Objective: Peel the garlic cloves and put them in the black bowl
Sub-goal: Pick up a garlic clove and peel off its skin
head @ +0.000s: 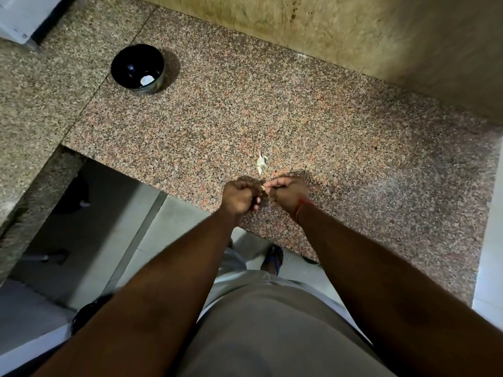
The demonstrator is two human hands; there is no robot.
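White peeled garlic (147,80) already lies in the black bowl (128,59); left hand (239,198) and right hand (288,191) pinch another clove (263,188), peel half off, I judge.

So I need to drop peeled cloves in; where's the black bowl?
Head view: the black bowl stands far left on the granite counter, well beyond both hands.

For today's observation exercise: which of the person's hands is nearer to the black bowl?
Left. The left hand is on the bowl's side of the pair, though the black bowl sits far up the counter from both. The right hand, touching the left around a garlic clove, is slightly farther.
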